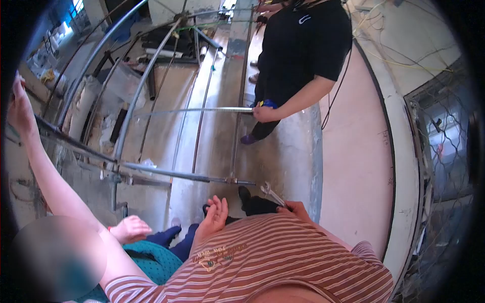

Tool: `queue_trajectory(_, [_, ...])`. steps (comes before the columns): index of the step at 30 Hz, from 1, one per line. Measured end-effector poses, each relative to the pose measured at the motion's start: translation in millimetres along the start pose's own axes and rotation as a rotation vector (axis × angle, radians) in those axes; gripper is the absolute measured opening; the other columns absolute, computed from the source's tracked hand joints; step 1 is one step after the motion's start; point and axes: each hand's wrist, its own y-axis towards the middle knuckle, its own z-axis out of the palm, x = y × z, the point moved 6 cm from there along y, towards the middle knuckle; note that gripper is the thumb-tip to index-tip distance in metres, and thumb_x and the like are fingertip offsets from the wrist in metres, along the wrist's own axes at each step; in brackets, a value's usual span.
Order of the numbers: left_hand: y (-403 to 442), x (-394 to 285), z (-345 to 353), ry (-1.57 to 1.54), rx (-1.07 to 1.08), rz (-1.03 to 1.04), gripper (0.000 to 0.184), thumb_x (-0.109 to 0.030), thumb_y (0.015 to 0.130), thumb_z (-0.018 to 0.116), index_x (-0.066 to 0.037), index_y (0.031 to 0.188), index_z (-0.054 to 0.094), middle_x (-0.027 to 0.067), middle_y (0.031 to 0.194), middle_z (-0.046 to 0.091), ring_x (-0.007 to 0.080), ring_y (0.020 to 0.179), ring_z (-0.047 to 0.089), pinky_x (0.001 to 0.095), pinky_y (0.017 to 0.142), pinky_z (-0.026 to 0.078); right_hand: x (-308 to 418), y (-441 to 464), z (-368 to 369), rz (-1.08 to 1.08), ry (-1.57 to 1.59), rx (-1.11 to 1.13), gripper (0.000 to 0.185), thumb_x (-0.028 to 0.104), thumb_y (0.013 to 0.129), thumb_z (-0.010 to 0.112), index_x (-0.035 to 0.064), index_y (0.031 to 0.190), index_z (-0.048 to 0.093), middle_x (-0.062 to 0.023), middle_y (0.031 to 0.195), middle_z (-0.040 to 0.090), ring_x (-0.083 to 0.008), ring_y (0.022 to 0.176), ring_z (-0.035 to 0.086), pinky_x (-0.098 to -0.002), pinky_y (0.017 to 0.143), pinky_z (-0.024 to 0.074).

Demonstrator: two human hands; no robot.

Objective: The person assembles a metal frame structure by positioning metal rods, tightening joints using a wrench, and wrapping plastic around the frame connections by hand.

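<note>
My left arm reaches up along the left side, and my left hand (21, 108) is at the dark left edge, close to the end of a dark metal bar (83, 144); its grip is unclear. Low in the middle, in front of my striped shirt, my right hand (297, 209) is closed on an open-ended wrench (273, 193), its jaw pointing up and left. A metal pipe frame (187, 175) stands ahead and to the left, with long curved pipes and thin rods. The near crossbar ends left of the wrench.
A person in black (303, 50) holds a silver tape or strip (217, 109) across the frame. Beside me on the left is a person in teal (154, 255), with hands near the frame. Dark tubes (169, 43) lie behind; wire mesh (449, 151) stands right.
</note>
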Motion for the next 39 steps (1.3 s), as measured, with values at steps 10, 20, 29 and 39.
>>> queue_trajectory(10, [-384.7, -296.8, 24.0, 0.436, 0.549, 1.107, 0.028, -0.008, 0.092, 0.043, -0.003, 0.11, 0.064, 0.0117, 0.128, 0.057, 0.0197, 0.133, 0.036, 0.0324, 0.104, 0.036, 6.4, 11.4, -3.7, 0.076, 0.046, 0.039, 0.035, 0.024, 0.087, 0.069, -0.0017, 0.068, 0.055, 0.0008, 0.055, 0.041, -0.008, 0.058, 0.036, -0.0307, 0.05, 0.0321])
queue_trajectory(20, [-556.5, -337.3, 16.8, 0.663, 0.708, 1.615, 0.025, -0.001, 0.081, 0.047, -0.002, 0.093, 0.07, 0.0144, 0.124, 0.059, 0.0204, 0.137, 0.028, 0.0349, 0.101, 0.04, 30.3, 29.2, -27.0, 0.017, 0.026, 0.092, 0.035, 0.025, 0.088, 0.066, -0.0021, 0.069, 0.055, -0.0002, 0.056, 0.042, -0.0089, 0.059, 0.038, -0.0314, 0.051, 0.0328])
queue_trajectory(29, [-587.8, -351.0, 8.6, 0.451, 0.836, 1.545, 0.028, -0.005, 0.078, 0.048, -0.001, 0.098, 0.068, 0.0153, 0.13, 0.055, 0.0241, 0.13, 0.041, 0.0406, 0.098, 0.042, -1.8, 44.1, -49.0, 0.014, -0.062, 0.065, 0.042, 0.035, 0.088, 0.066, -0.003, 0.072, 0.057, -0.0016, 0.058, 0.044, -0.0101, 0.061, 0.04, -0.0325, 0.052, 0.0351])
queue_trajectory(39, [-557.1, -355.4, 21.1, 0.564, 0.731, 1.697, 0.026, -0.002, 0.077, 0.048, 0.0, 0.09, 0.07, 0.0152, 0.131, 0.053, 0.0202, 0.139, 0.025, 0.0387, 0.097, 0.042, 11.7, 72.7, -73.7, -0.011, -0.069, 0.108, 0.039, 0.031, 0.089, 0.065, -0.0007, 0.069, 0.053, -0.0013, 0.057, 0.04, -0.0096, 0.059, 0.037, -0.033, 0.051, 0.0333])
